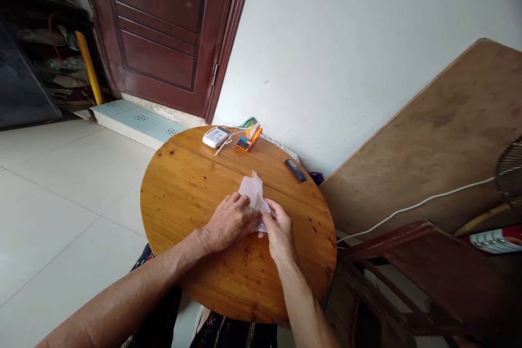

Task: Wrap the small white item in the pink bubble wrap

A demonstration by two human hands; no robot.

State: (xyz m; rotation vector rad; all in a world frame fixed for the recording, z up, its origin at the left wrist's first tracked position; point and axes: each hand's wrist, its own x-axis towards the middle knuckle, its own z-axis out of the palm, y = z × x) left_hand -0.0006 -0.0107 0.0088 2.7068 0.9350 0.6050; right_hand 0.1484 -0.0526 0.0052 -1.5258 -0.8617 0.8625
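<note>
A crumpled, translucent plastic wrap (pixel 252 187) with a faint pink tint is between my hands, over the middle of a round wooden table (pixel 183 185). My left hand (pixel 234 215) lies palm down on its left side, fingers curled over it. From the right, my right hand (pixel 280 231) pinches the wrap's lower right edge between thumb and fingers. Whether something lies inside the wrap is hidden. Beyond my hands stands an orange tape dispenser (pixel 249 138). Left of it is a white box-shaped device (pixel 216 137) with a short cable.
A dark, partly blurred-out bar-shaped object (pixel 296 170) rests near the table's right back edge. Behind the table are a white wall (pixel 305 54) and a dark red door (pixel 159 27). A wooden board (pixel 440 119), a fan (pixel 509 174) and a white cable (pixel 411 210) are on the right.
</note>
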